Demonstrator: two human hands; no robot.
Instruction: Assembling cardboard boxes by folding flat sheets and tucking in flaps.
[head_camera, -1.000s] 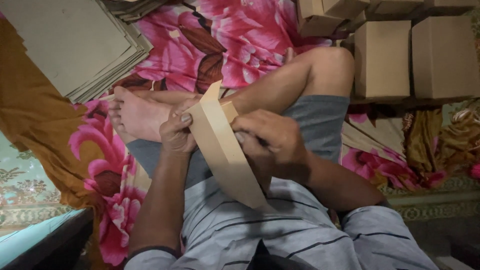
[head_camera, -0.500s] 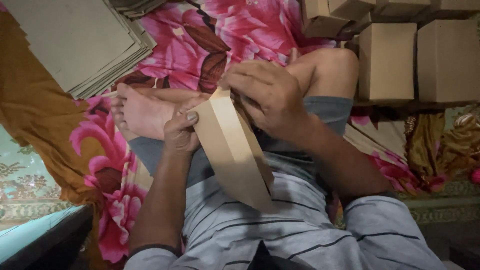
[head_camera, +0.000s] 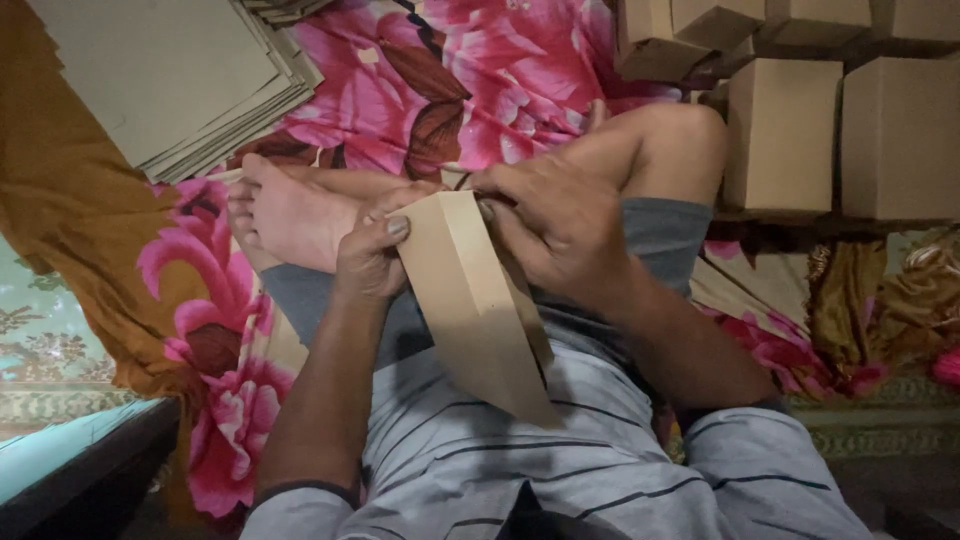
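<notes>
A flat brown cardboard box blank (head_camera: 470, 300) lies folded over my lap, its long side running from my hands down to my striped shirt. My left hand (head_camera: 372, 255) grips its left upper edge, thumb on the face. My right hand (head_camera: 560, 225) grips the upper right edge, fingers curled over the top end. My bare foot (head_camera: 285, 215) rests just left of the hands, on the flowered cloth.
A stack of flat cardboard sheets (head_camera: 165, 85) lies at the upper left. Several assembled brown boxes (head_camera: 785, 135) stand at the upper right. A pink flowered cloth (head_camera: 450, 80) covers the floor. A dark edge (head_camera: 90, 470) sits at the lower left.
My right hand has slid from the middle of the blank up to its top end. The blank has tilted slightly and the left hand has stayed on its edge.
</notes>
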